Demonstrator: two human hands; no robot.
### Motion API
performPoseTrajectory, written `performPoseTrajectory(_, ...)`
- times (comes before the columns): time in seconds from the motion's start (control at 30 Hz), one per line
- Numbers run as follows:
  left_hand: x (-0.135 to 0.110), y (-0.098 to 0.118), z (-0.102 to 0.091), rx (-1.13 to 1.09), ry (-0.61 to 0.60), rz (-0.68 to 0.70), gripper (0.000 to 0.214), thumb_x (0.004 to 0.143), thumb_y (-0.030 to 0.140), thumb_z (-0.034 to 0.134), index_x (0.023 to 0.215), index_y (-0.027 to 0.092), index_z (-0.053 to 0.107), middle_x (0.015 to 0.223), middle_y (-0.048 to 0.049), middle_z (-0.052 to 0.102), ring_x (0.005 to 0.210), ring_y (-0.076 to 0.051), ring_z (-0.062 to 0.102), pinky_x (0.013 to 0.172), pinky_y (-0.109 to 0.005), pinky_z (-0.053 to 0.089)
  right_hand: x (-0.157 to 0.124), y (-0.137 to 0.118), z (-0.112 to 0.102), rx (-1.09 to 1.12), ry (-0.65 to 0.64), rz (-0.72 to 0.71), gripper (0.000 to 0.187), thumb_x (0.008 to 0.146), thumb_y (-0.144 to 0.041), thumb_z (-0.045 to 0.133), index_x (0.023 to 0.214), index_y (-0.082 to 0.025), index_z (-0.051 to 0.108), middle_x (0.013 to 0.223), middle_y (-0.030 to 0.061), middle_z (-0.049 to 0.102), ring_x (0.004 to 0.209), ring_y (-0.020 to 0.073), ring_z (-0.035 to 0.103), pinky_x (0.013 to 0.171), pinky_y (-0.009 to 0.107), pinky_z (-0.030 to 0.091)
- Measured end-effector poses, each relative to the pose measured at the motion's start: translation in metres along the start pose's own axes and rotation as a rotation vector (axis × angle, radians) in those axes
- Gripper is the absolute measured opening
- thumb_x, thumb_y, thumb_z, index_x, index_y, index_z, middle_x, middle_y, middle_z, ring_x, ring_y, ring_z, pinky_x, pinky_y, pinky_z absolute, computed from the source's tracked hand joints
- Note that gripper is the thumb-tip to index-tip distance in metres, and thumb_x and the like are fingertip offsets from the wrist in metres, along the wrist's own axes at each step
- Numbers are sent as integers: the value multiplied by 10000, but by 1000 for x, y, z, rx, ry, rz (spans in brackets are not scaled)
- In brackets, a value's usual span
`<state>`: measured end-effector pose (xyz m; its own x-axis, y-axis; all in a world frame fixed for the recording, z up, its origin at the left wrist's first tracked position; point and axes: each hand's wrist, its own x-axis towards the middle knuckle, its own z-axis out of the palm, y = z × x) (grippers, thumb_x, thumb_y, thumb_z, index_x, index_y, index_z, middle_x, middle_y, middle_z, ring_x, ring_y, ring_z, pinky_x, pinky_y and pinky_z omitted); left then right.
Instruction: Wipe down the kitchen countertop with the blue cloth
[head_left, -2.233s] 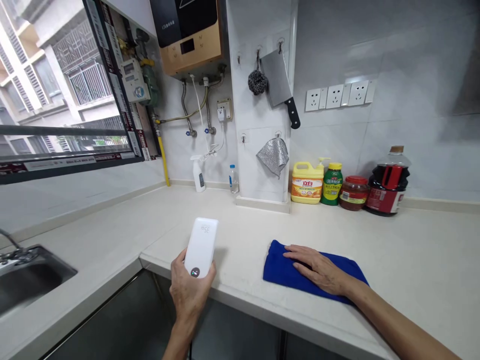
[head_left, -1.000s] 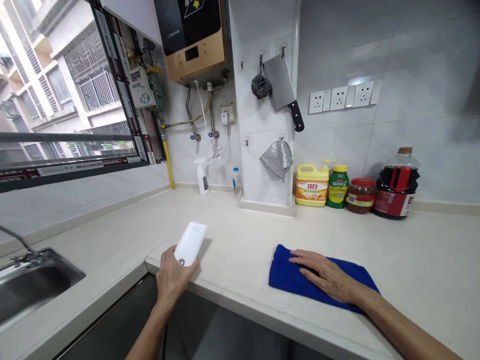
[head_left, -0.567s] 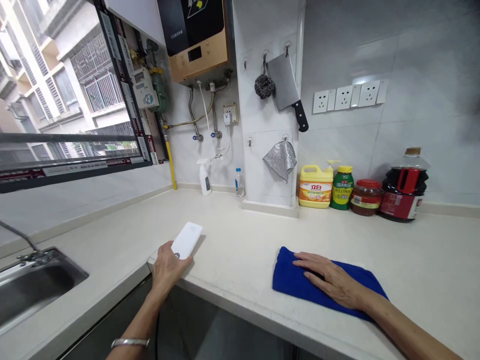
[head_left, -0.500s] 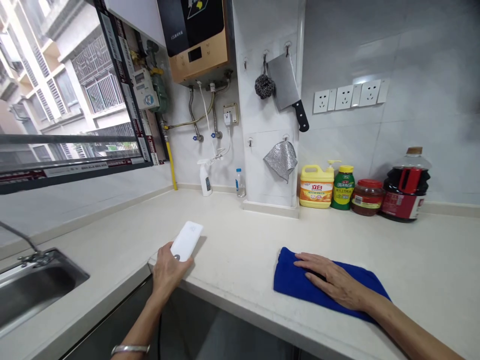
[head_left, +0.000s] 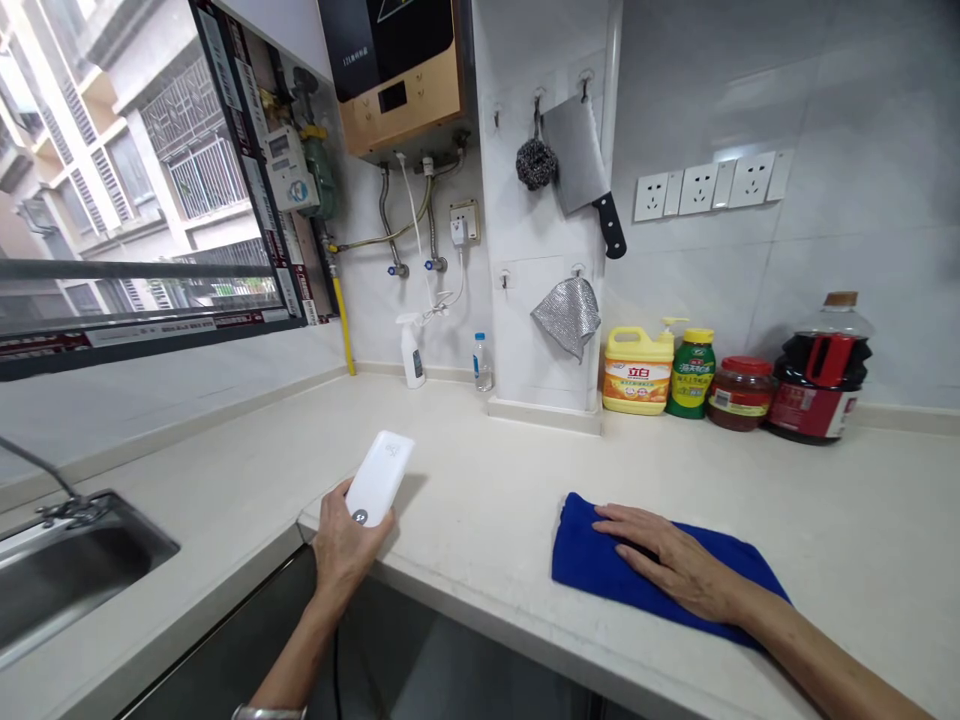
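My left hand [head_left: 351,545] grips the lower end of a flat white power bank [head_left: 381,478], thumb and fingers on its two sides. It is tilted up over the counter's front edge, casting a shadow to its right. A dark cable [head_left: 337,670] hangs below, by my left wrist; where it leads is hidden. On the right, a folded blue cloth [head_left: 600,555] lies on the countertop [head_left: 465,500]. My right hand [head_left: 671,565] rests flat on top of it, fingers stretched out and slightly apart.
A steel sink [head_left: 97,560] is at the left. Along the back wall stand a spray bottle [head_left: 412,355], a water bottle [head_left: 482,365], a yellow detergent jug [head_left: 637,372], a green bottle [head_left: 691,375], a red-lidded jar [head_left: 741,395] and a large dark bottle [head_left: 817,375]. A cleaver [head_left: 581,160] hangs above.
My left hand has lifted the power bank slightly and moved it a little to the right. My right hand stays on the blue cloth. The view has shifted slightly.
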<state>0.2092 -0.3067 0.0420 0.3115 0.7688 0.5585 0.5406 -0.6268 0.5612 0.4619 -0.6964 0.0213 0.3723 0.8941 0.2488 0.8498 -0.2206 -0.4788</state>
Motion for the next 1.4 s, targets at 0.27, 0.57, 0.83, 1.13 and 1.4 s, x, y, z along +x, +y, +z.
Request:
performPoseTrajectory(0.27,14,-14,1,8,-17,-63,707,713,464,651,1317,149,463,1244,-164,584,1136,-341,586,929,-459,522,0,-1,0,4,-10,15,467,1017,-591,393,1418,-405,543,1562,-20,461,1462,251,381,1235,500,294)
performPoseTrajectory(0.57,33,-22,-4,32,-99,-145,622,696,458,668,1219,150,535,1157,-191,649,1022,-377,642,822,-486,547,0,-2,0,20,-2,4,458,1018,-582,401,1416,-407,546,1556,-23,469,1454,250,395,1235,493,300)
performPoseTrajectory(0.83,58,-27,9,162,-154,-131,641,684,423,668,1213,77,560,1193,-264,650,1079,-423,635,844,-495,542,0,-4,0,9,-18,29,459,1022,-587,387,1418,-412,539,1565,-28,454,1466,243,374,1243,495,280)
performPoseTrajectory(1.13,79,-29,15,275,-230,-157,682,667,489,657,1186,52,586,1202,-284,639,1055,-415,642,804,-477,548,-1,-5,-2,22,-22,20,465,1023,-585,384,1430,-411,528,1566,-23,453,1470,252,367,1242,499,280)
performPoseTrajectory(1.4,97,-36,23,342,-322,-200,742,616,566,625,1160,62,607,1169,-268,655,1056,-417,640,767,-457,551,0,-11,-6,25,-28,30,490,1018,-601,372,1425,-390,542,1568,-7,451,1466,260,373,1233,507,296)
